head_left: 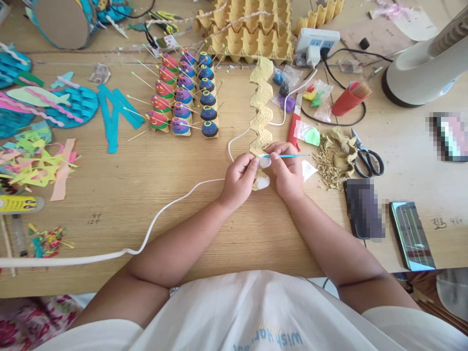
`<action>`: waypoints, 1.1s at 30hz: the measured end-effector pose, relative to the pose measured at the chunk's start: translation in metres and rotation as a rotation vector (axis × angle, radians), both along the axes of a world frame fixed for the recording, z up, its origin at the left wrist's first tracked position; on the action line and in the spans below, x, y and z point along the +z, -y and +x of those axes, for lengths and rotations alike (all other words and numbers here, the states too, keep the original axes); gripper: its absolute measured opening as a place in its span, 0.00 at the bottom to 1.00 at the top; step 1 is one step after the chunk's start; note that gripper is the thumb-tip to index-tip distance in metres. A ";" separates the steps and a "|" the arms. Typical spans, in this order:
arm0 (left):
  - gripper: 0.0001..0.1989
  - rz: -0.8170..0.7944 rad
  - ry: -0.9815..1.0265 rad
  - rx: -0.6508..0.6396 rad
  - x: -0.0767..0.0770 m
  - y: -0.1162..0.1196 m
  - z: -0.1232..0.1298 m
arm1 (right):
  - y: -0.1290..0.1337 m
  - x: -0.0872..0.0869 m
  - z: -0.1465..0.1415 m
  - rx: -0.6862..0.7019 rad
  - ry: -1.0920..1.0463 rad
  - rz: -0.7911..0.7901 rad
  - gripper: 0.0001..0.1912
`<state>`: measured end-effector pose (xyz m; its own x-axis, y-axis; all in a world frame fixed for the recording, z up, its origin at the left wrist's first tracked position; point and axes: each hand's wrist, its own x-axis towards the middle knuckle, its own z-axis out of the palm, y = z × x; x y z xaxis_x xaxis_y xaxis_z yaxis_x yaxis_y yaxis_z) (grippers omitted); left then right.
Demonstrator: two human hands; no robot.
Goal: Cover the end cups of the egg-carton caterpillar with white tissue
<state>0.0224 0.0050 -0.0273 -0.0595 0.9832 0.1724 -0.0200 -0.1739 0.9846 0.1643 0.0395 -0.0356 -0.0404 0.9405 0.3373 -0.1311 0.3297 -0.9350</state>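
My left hand (238,179) is closed on the near part of a cut egg-carton strip (262,114), thumb and forefinger pinching its edge. The bumpy, pale yellow strip runs away from me along the table. White, clay-like material (264,161) covers a cup between my hands, and another white patch (262,183) sits on the nearest cup. My right hand (288,171) pinches a thin blue modelling tool (292,156), held crosswise with its inner end at the white material. Fingers partly hide the strip there. A white scrap (309,170) lies beside my right hand.
Painted egg-carton rows (185,97) with pins stand left of the strip. Scissors (367,158), a red-handled knife (294,124), clay bags (316,95) and phones (412,235) lie right. A white cable (161,209) crosses the table. Egg trays (250,41) lie at the back.
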 end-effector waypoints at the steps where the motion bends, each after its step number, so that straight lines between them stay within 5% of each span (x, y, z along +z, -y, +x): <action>1: 0.28 0.002 -0.006 -0.001 0.000 0.000 0.000 | 0.000 0.000 0.000 -0.003 0.002 0.002 0.20; 11: 0.28 0.004 0.003 -0.011 0.004 0.001 0.000 | -0.001 -0.001 -0.001 -0.001 -0.032 -0.040 0.22; 18: 0.26 -0.174 0.246 -0.015 -0.013 -0.003 0.001 | -0.005 -0.003 -0.002 0.010 -0.156 -0.174 0.26; 33: 0.24 -0.165 0.290 -0.011 -0.013 -0.006 0.002 | -0.002 -0.004 -0.001 0.035 -0.034 -0.065 0.22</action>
<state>0.0244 0.0109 -0.0405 -0.0721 0.9973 -0.0115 -0.3044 -0.0110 0.9525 0.1637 0.0412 -0.0394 -0.0634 0.9587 0.2771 -0.1733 0.2629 -0.9491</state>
